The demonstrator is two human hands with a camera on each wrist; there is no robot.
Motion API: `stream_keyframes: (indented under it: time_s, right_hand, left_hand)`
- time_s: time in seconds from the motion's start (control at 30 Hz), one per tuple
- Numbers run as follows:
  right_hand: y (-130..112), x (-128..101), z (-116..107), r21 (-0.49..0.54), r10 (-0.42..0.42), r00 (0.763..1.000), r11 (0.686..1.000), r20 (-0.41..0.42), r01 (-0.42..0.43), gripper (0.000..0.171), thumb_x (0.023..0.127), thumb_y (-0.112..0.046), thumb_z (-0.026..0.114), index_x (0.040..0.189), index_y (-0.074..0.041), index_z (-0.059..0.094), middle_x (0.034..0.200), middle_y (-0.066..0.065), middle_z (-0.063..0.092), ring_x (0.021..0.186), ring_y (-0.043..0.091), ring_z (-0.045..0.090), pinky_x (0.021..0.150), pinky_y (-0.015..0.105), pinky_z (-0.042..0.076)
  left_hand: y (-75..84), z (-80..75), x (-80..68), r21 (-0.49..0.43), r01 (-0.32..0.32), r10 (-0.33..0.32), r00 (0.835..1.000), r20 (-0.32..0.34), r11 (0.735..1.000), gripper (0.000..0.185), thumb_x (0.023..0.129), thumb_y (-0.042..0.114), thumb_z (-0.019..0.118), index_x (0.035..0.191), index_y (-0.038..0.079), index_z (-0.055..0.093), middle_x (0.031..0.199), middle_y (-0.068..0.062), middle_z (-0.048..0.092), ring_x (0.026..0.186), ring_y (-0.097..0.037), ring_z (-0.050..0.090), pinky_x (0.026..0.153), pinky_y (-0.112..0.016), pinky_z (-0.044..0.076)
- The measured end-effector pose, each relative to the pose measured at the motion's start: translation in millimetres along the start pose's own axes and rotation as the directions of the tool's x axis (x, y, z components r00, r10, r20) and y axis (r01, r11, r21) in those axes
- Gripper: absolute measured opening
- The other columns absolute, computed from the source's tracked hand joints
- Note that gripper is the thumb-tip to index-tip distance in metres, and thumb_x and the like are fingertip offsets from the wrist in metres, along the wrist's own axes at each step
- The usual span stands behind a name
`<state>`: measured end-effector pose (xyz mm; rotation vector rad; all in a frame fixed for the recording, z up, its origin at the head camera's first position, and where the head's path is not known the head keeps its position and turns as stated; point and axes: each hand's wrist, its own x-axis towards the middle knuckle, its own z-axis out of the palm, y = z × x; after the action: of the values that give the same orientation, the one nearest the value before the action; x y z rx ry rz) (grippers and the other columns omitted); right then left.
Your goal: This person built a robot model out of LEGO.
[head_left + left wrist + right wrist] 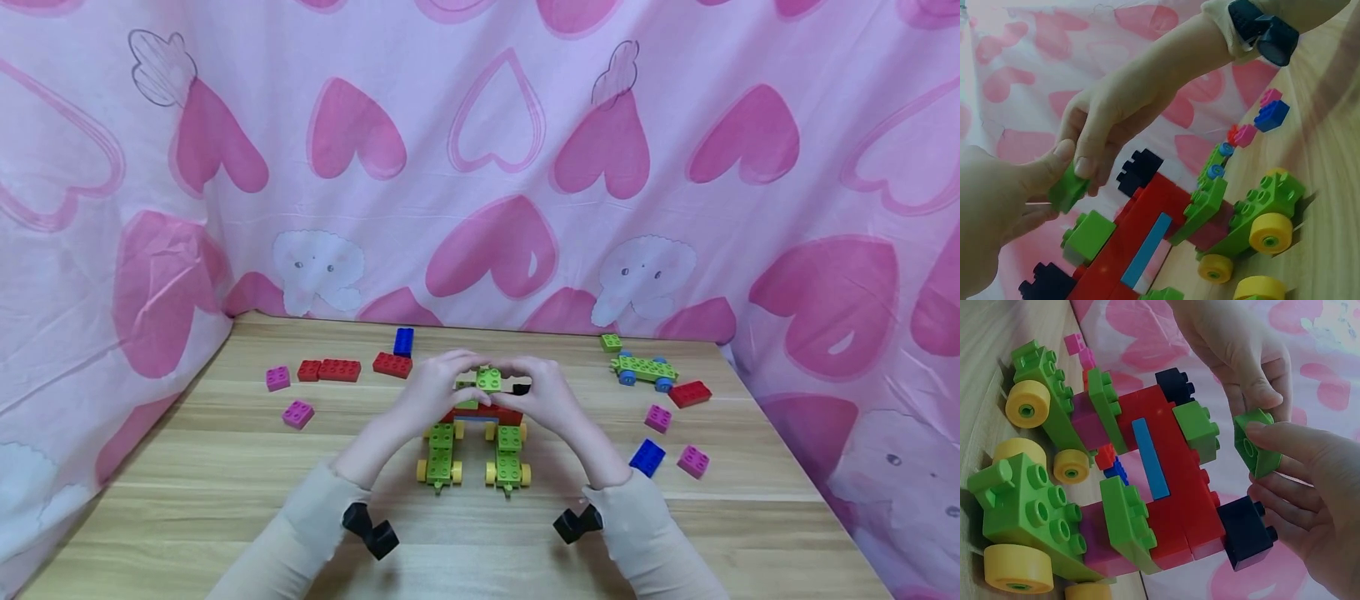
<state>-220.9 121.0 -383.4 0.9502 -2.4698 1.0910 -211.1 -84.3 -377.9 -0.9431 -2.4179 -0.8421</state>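
Observation:
Both hands pinch one small green brick (1259, 447) between thumbs and fingers, in the air over a built brick model. My left hand (435, 390) holds it from the left, and my right hand (546, 393) from the right. In the right wrist view the brick is tilted with its hollow underside showing. Below is the model's red beam (1175, 465), with a light blue strip (1149, 456) on its side, a green brick (1089, 236) on top and black bricks (1245, 532) near its ends. It stands on two green car bases (440, 458) with yellow wheels (1270, 232).
On the left lie red bricks (339, 370) and pink bricks (297, 414), with a blue brick (403, 342) behind. On the right are a green car base (645, 367) with blue wheels, a red brick (690, 393), a blue brick (647, 457) and pink bricks (693, 461). A heart-patterned curtain (495, 250) surrounds the table.

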Motion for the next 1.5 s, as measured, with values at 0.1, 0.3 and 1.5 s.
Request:
stream_keyframes:
  time_s: [0.1,0.3,1.5]
  right_hand:
    - [2.1,-0.6,0.1,0.017,0.036,0.999,0.999,0.006,-0.036,0.034,0.079,-0.013,0.082,0.11,-0.002,0.072,0.104,0.014,0.074,0.095,0.03,0.07,0.082,0.042,0.059]
    - [6.5,-2.3,1.3,0.001,0.102,0.994,0.995,0.031,-0.102,0.035,0.077,-0.014,0.083,0.109,-0.003,0.072,0.1,0.011,0.074,0.094,0.031,0.07,0.084,0.042,0.058]
    - [5.8,5.6,4.8,-0.063,0.149,0.964,0.988,0.221,-0.138,0.033,0.08,-0.02,0.081,0.109,-0.008,0.072,0.101,0.005,0.074,0.091,0.019,0.066,0.078,0.034,0.055]
  left_hand:
    - [-4.6,-1.8,-0.1,-0.023,0.036,-0.035,0.998,0.056,0.999,0.052,0.077,0.026,0.081,0.12,0.002,0.067,0.119,-0.014,0.069,0.107,-0.027,0.068,0.088,-0.037,0.057]
    - [-14.7,-3.5,-2.9,-0.038,0.139,-0.13,0.975,0.181,0.99,0.058,0.077,0.031,0.081,0.126,0.005,0.064,0.126,-0.013,0.066,0.115,-0.027,0.064,0.094,-0.039,0.055]
    - [-25.9,-0.8,-2.1,0.023,0.212,-0.204,0.897,0.392,0.977,0.047,0.072,0.02,0.088,0.115,0.01,0.071,0.106,-0.001,0.073,0.095,-0.015,0.066,0.084,-0.033,0.054]
